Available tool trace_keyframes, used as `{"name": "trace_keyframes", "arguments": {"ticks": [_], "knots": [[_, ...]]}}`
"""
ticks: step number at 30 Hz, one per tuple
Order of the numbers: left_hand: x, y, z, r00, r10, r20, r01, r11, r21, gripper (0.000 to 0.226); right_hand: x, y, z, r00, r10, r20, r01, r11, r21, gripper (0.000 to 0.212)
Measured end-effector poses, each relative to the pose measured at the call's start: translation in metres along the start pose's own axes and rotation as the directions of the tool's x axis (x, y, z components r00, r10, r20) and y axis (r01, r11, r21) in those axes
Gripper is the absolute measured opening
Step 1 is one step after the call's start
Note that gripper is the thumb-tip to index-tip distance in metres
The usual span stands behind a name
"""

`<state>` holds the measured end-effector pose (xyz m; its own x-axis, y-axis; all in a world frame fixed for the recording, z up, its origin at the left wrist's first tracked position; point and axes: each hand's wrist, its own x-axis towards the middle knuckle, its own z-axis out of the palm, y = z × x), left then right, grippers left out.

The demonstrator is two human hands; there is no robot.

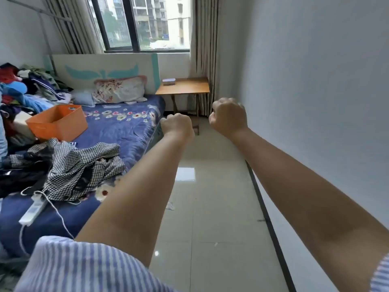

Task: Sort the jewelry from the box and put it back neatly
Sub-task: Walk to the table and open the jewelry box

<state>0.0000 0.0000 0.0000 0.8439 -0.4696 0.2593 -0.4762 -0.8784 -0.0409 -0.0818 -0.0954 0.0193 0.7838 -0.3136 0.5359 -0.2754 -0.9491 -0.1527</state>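
Observation:
Both my arms stretch straight out in front of me over the tiled floor. My left hand [176, 125] is closed in a fist with nothing in it. My right hand [229, 116] is also a fist, a little higher and to the right, and holds nothing that I can see. Far ahead, a small pale box [168, 81] lies on the near left corner of a wooden side table [189, 87] under the window. Whether it is the jewelry box I cannot tell. No jewelry shows anywhere.
A bed with a blue flowered cover [126, 127] runs along the left, bearing an orange bin [57, 121], a checked garment [84, 163], a white power strip [33, 209] and a clothes pile [23, 87]. A white wall [315, 102] closes the right side. Glossy tiled floor [210, 207] lies between.

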Motion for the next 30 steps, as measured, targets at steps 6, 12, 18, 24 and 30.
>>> {"name": "trace_keyframes", "arguments": {"ticks": [6, 12, 18, 24, 30], "knots": [[0.124, -0.005, 0.053, 0.994, 0.018, 0.111, -0.018, 1.0, 0.004, 0.029, 0.117, 0.034, 0.091, 0.992, 0.04, 0.119, -0.038, 0.999, -0.022, 0.023], [0.27, -0.04, 0.118, 0.99, 0.01, 0.14, -0.013, 1.0, 0.018, 0.03, 0.241, 0.046, 0.211, 0.982, 0.002, 0.19, 0.003, 1.0, -0.025, 0.026], [0.439, -0.079, 0.174, 0.985, 0.017, 0.169, -0.016, 1.0, -0.008, 0.031, 0.388, 0.061, 0.317, 0.968, 0.062, 0.242, -0.068, 0.997, 0.02, 0.026], [0.598, -0.096, 0.23, 0.978, 0.013, 0.207, -0.01, 1.0, -0.016, 0.028, 0.518, 0.091, 0.412, 0.954, 0.064, 0.292, -0.074, 0.997, 0.026, 0.013], [0.765, -0.099, 0.292, 0.982, 0.02, 0.189, -0.016, 1.0, -0.022, 0.031, 0.662, 0.135, 0.518, 0.957, 0.042, 0.286, -0.065, 0.995, 0.07, 0.028]]}}
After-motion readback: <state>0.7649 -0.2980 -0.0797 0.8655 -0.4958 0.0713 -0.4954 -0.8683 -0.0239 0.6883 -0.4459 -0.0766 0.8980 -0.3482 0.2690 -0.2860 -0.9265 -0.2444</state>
